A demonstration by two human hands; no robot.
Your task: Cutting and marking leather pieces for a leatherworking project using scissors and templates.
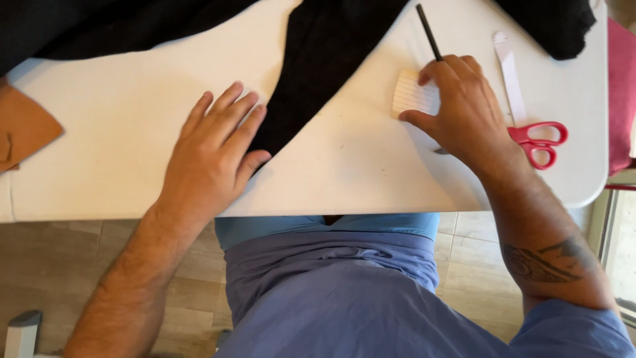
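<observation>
My left hand (212, 152) lies flat on the white table (119, 132), fingers spread, its fingertips and thumb touching the edge of a black cloth (318, 59) that hangs down in a pointed strip. My right hand (464, 109) rests on a small lined paper card (411, 94), with the thumb and fingers pinching its right side. A black pencil (427, 30) lies just beyond the fingertips.
Red-handled scissors (540, 139) lie right of my right hand, their blades hidden under it. A white paper strip (511, 76) lies beside them. Brown paper (23, 129) sits at the left edge, more black cloth (550, 23) at the top right, and tiled floor below.
</observation>
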